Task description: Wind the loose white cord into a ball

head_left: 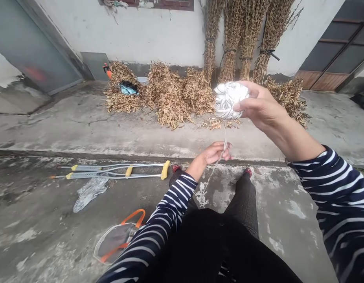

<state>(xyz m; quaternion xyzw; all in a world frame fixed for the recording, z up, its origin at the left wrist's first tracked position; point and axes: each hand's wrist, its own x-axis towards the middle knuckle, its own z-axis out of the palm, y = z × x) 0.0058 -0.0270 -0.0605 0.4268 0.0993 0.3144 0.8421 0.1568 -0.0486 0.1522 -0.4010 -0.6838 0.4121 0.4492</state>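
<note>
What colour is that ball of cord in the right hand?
The ball of cord is white with thin dark streaks, showing best in the head view.

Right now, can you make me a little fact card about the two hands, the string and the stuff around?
Right hand: raised, holding a wound ball of white string
Left hand: lower, fingers at the hanging strand; can't tell how tightly
Loose string: a tangle near the ground, between the legs
By the wall: dried stalk bundles, upright; dry leaf heaps
Ground, left: crutches, crumpled clear plastic, orange-handled bag
</note>
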